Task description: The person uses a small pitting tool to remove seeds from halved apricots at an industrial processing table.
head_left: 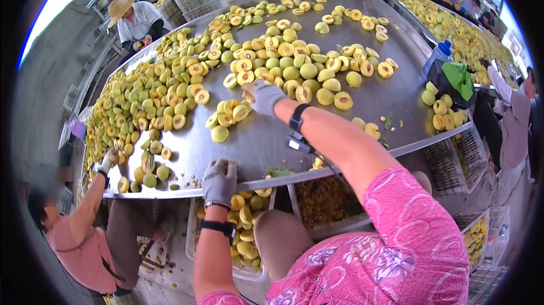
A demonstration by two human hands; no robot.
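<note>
Green-yellow fruits, many cut in halves, lie in heaps on a metal table (260,155). My right hand (265,96), in a grey glove with bare fingertips, reaches to the front of the middle heap (309,71), its fingers bent together at the fruit; what they hold, if anything, is hidden. My left hand (220,181), gloved too, rests at the table's near edge with its fingers curled inward; their contents cannot be made out. A small group of halves (226,113) lies just left of my right hand.
Below the edge stand a crate of fruit halves (245,231) and a bin of brown bits (328,200). A co-worker (79,231) reaches in at the left, another (136,21) sits at the far left. A blue bottle (437,55) stands at the right.
</note>
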